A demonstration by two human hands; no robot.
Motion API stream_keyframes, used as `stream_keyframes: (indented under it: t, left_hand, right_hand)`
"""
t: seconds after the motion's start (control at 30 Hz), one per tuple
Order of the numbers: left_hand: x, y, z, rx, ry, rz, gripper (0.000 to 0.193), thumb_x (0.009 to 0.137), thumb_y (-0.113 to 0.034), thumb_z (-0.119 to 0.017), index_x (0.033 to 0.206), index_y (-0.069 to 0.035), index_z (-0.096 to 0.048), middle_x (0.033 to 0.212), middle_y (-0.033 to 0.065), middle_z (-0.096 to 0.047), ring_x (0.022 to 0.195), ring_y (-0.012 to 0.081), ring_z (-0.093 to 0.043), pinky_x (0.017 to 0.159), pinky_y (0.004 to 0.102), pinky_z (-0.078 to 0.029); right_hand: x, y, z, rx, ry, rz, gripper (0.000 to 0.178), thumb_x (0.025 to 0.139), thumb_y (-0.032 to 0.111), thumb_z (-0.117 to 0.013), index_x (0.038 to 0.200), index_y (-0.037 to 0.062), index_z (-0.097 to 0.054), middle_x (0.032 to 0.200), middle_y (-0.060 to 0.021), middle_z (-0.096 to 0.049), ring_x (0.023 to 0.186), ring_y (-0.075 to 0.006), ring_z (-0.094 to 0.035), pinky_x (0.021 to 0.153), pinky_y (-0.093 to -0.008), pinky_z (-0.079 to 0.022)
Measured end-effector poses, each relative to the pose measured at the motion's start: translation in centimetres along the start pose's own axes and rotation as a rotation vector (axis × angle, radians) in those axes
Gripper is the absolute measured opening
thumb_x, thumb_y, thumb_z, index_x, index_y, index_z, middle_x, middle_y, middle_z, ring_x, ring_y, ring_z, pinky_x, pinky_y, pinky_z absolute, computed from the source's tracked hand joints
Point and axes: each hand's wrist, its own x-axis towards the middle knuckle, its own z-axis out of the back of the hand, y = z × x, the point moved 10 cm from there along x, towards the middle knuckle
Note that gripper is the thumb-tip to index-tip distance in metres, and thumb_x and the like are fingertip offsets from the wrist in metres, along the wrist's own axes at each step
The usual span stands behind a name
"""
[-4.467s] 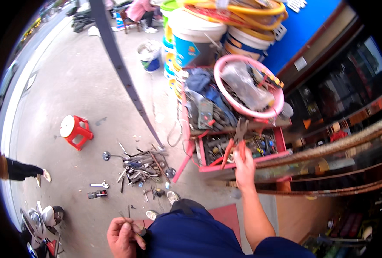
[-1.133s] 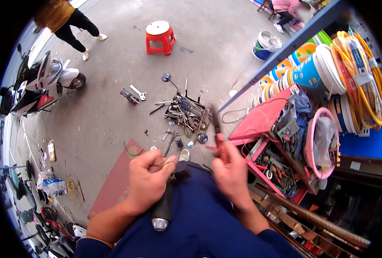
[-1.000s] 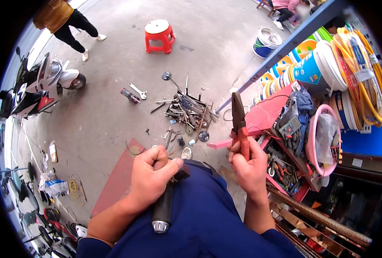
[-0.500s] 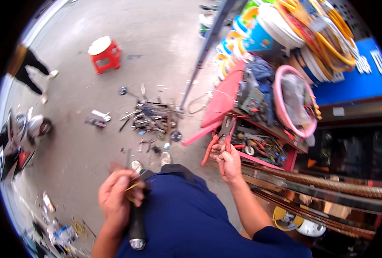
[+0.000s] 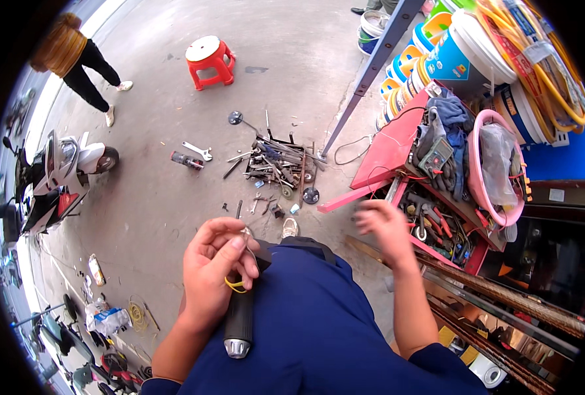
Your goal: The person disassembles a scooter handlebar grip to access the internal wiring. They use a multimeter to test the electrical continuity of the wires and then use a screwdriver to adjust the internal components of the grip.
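My left hand (image 5: 215, 268) is closed round the upper end of a black handlebar grip (image 5: 239, 322) with a silver end cap, which lies against my blue shirt. A yellow wire (image 5: 235, 284) loops out beneath the fingers. Between thumb and fingertips there is a thin strand, too small to name. My right hand (image 5: 386, 230), slightly blurred, is in the air beside the red metal toolbox (image 5: 452, 264), fingers loosely bent and apart, and I see nothing in it. Inside the box lie red-handled tools (image 5: 443, 224) and other loose hand tools.
Gloves and a multimeter (image 5: 435, 157) sit on the toolbox's tray beside a pink basin (image 5: 520, 214). Metal parts (image 5: 276, 161) are heaped on the floor ahead, near an adjustable wrench (image 5: 197, 151). Beyond are a red stool (image 5: 211, 72), a scooter (image 5: 62, 164) and a standing person (image 5: 75, 59).
The red-handled pliers have left my right hand, which has drawn back a little from the toolbox. My left hand still has the handlebar grip. The whole view has shifted.
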Motion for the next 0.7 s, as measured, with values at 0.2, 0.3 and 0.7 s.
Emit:
stream_keyframes:
  t: [0.2, 0.3, 0.7]
  left_hand:
    - [0.4, 0.1, 0.9, -0.159, -0.079, -0.027, 0.02, 0.096, -0.006, -0.055, 0.114, 0.002, -0.05, 0.092, 0.0163, -0.063, 0.054, 0.0155, -0.061, 0.04, 0.0233, -0.047]
    - [0.9, -0.8, 2.6, -0.258, -0.138, -0.156, 0.022, 0.097, -0.006, -0.053, 0.117, 0.003, -0.05, 0.098, 0.018, -0.063, 0.062, 0.0165, -0.064, 0.047, 0.0248, -0.052]
    - [0.3, -0.9, 2.3, -0.276, -0.065, -0.162, 0.043, 0.104, -0.032, -0.043, 0.13, 0.003, -0.047, 0.116, 0.0188, -0.059, 0.087, 0.0187, -0.063, 0.08, 0.0312, -0.052]
  right_hand:
    - [-5.0, 10.1, -19.2, -0.236, 0.834, 0.389, 0.045, 0.089, 0.023, -0.07, 0.127, 0.0022, -0.056, 0.109, -0.0091, -0.066, 0.094, -0.0162, -0.063, 0.084, -0.0317, -0.051]
    - [-4.5, 9.0, -20.4, -0.171, 0.909, 0.294, 0.042, 0.09, 0.017, -0.07, 0.126, 0.0012, -0.055, 0.105, -0.0075, -0.066, 0.094, -0.0124, -0.063, 0.083, -0.0294, -0.051]
    - [-5.9, 7.9, -20.0, 0.175, 0.822, 0.011, 0.034, 0.093, 0.007, -0.065, 0.123, -0.0038, -0.052, 0.095, -0.0095, -0.068, 0.088, -0.0139, -0.066, 0.08, -0.0275, -0.053]
